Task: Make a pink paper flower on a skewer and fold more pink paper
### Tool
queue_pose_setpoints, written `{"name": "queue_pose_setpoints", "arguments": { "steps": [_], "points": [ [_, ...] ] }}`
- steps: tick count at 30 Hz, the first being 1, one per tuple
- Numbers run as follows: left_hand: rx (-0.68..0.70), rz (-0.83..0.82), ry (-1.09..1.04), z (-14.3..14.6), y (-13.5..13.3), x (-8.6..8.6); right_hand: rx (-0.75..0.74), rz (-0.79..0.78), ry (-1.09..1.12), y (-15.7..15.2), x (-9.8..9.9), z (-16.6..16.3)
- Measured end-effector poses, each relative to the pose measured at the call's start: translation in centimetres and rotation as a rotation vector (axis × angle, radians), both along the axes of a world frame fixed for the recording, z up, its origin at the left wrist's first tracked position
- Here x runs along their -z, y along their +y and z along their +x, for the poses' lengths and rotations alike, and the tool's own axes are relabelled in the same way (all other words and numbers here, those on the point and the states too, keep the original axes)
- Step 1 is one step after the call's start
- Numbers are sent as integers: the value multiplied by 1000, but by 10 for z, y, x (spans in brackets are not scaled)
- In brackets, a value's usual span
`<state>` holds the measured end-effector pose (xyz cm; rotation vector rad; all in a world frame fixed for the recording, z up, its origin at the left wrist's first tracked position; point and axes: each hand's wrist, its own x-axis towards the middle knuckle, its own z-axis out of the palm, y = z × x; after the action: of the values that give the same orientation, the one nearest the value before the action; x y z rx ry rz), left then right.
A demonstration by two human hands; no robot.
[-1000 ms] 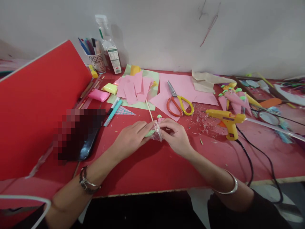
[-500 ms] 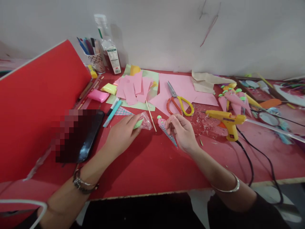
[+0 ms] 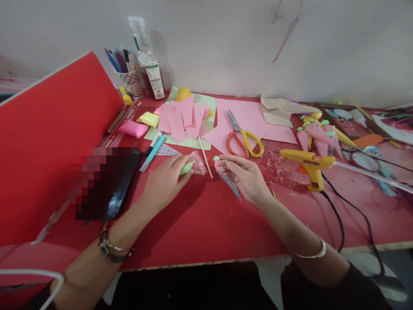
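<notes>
My left hand is closed on a lump of green clay in a clear plastic wrap, resting on the red table. My right hand pinches a small paper cone with a grid pattern; the cone's point faces me, and green clay bits sit at its wide end by my fingertips. A thin wooden stick lies between the two hands.
Scissors lie on pink paper behind my hands. A yellow glue gun with a black cord stands to the right, finished cones beyond it. A phone and a red board are at left; a pen cup and bottle stand at the back.
My hands, joined on the wrapped clay a second ago, have parted. The left hand drew the wrap leftward; the right hand took up the paper cone and now pinches its wide end.
</notes>
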<state>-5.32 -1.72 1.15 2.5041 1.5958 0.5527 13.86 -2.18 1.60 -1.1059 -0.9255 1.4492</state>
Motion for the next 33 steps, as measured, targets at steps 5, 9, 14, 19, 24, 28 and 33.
{"name": "queue_pose_setpoints", "arguments": {
  "steps": [5,9,14,19,24,28,33],
  "points": [
    [-7,-7,-13,0,0,0,52,-16,45,0,-2,0],
    [-24,-10,-4,-1,0,0,60,-28,31,0,-1,0],
    [-52,5,24,0,1,0,37,-15,7,0,0,0],
    [-55,13,46,0,2,0,25,-1,-39,0,0,1],
    [-58,23,59,-1,1,0,27,34,-134,0,-1,3],
    [-60,1,46,-1,1,-1,38,54,-144,1,-3,3],
    [-58,-7,39,0,1,-1,62,9,-45,3,-1,3]
  ]
}}
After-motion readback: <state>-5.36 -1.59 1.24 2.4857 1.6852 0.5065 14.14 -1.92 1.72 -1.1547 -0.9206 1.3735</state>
